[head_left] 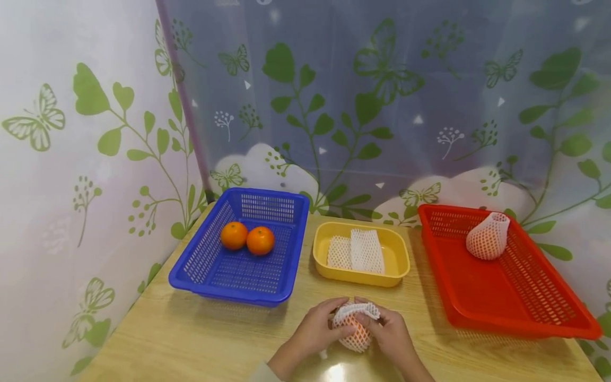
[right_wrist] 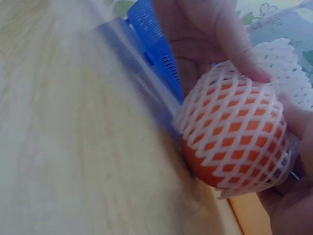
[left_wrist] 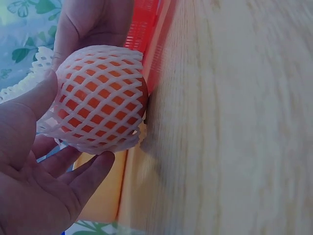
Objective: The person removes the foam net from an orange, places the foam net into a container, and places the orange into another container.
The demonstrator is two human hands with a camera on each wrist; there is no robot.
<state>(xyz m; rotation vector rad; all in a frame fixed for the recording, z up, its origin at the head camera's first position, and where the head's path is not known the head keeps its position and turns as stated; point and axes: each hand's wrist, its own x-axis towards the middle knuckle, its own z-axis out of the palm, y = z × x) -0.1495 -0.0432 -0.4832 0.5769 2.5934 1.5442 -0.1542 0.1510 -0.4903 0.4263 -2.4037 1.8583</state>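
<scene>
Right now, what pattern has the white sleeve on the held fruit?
The white sleeve shows an open diamond mesh, clearest in the left wrist view.

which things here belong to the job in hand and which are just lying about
Likely part of the job:
held netted fruit
two bare orange fruits in the blue basket
white foam nets in the yellow tray
second netted fruit in the red basket

Likely just surroundings:
patterned curtain
wooden table
</scene>
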